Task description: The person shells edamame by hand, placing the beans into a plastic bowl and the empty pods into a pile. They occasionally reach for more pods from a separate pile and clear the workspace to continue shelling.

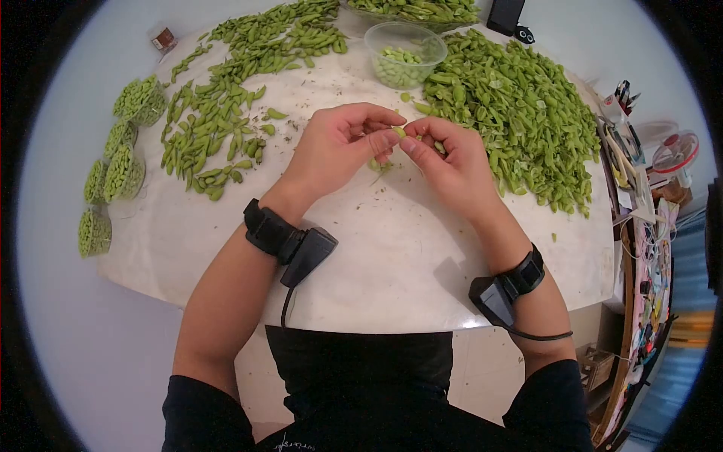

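My left hand (339, 151) and my right hand (449, 160) meet over the middle of the white table. Both pinch a small green pod (399, 132) between thumbs and forefingers; the hands cover much of it. Just beyond them stands a clear round bowl (407, 54) partly filled with shelled beans. Unopened pods (207, 135) lie scattered at the left and back left. To the right of my right hand is a large heap of opened, flattened pods (520, 113).
Several clear containers of beans (124, 172) line the table's left edge. A tray of pods (422, 10) and a black phone-like object (504, 15) are at the back. Right of the table is a cluttered shelf with a small red-rimmed fan (675, 153).
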`<state>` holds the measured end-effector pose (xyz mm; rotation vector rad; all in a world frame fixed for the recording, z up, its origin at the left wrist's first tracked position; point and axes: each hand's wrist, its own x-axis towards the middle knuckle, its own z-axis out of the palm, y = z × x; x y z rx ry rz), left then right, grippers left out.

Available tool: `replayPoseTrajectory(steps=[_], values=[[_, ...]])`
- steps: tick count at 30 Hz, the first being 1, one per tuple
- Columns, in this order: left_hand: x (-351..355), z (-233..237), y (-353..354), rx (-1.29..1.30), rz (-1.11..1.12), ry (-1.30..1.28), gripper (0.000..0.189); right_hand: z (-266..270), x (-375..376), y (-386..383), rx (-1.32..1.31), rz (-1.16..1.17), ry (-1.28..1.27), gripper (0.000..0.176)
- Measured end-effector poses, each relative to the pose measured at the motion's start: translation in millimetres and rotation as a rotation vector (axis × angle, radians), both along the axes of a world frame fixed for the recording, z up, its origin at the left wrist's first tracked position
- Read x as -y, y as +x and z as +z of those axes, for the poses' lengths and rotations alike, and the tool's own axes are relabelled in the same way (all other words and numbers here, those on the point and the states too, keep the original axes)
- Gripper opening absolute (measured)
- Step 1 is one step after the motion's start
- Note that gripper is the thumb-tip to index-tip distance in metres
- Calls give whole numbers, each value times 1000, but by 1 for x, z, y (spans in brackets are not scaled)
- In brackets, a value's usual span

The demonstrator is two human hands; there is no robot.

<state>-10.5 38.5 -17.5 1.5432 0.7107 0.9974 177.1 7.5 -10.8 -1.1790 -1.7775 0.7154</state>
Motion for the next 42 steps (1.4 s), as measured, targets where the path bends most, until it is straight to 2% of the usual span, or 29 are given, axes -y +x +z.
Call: replayPoseTrajectory(steps=[14,20,26,29,32,35,38,42], values=[[1,0,-6,-103,18,195,6,1,3,-4,-230,177,-272,22],[4,5,-5,-127,96,253,7,0,5,-8,-272,183,-274,23],[7,1,1,-92,191,207,8,9,8,-12,-133,115,-274,23],[6,4,3,-65,288,156,10,0,6,-11,-40,103,-131,23],[3,4,4,16,344,111,14,-5,1,-6,-300,-13,-210,22],[-7,11,15,-114,378,77,24,4,-6,11,-524,-84,-308,20],[-29,11,34,-199,290,264,32,15,-6,11,-1116,-146,-512,14],[4,43,24,-219,317,267,34,12,-8,15,-1370,-122,-597,14]])
